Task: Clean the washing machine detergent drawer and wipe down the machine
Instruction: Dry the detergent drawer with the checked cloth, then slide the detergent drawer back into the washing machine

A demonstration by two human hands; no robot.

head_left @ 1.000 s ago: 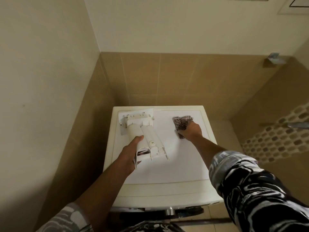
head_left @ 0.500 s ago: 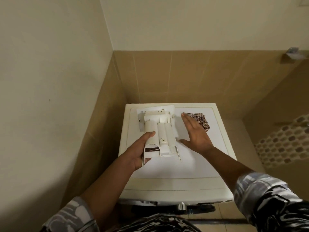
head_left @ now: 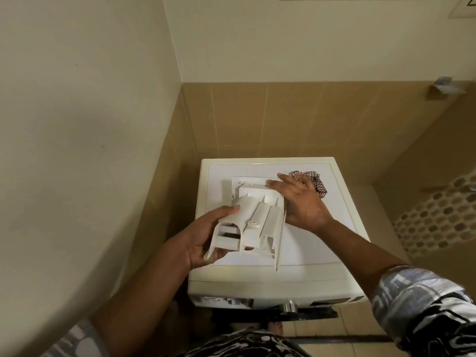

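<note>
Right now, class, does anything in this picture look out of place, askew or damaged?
The detergent drawer is out of the washing machine, held tilted over its top by the left hand. A crumpled cloth lies near the back right. No spill or damage shows.

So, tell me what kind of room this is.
Most likely a home bathroom or laundry corner: a white washing machine stands against the walls, its detergent drawer held in the left hand; tan tiles cover the lower walls, and a mosaic tile band runs along the right.
</note>
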